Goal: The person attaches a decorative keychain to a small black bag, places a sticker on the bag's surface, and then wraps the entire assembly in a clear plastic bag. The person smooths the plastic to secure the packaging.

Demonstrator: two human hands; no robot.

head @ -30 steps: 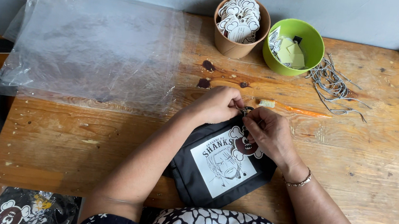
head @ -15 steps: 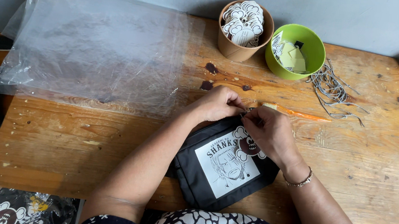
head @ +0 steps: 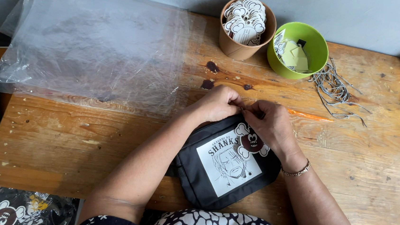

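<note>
Seen from above, a wooden surface (head: 370,188), worn and stained, with a person's two bare forearms reaching up from the bottom edge; the left hand (head: 217,103) and the right hand (head: 270,125) meet at the top edge of a small black pouch (head: 219,171), which lies tilted on the near middle of the surface, just in front of the person's patterned clothing; the pouch bears a white printed panel with a line-drawn portrait, and a brown-and-white skull-shaped tag (head: 251,142) rests at its upper right corner, just under the right hand; both hands have their fingers curled in a tight pinch, fingertips almost touching each other, each grip closed on something small at the pouch's top edge; what exactly is pinched is too small to tell; a thin bracelet (head: 297,171) circles the right wrist.

A large sheet of clear plastic bags (head: 95,47) covers the far left of the surface; at the far middle stands a brown paper cup (head: 238,48) full of round white tags, and just beside it on the right a green bowl (head: 308,64) holding paper pieces; a loose heap of black-and-white cords (head: 335,87) lies right of the bowl, well apart from the hands.
</note>
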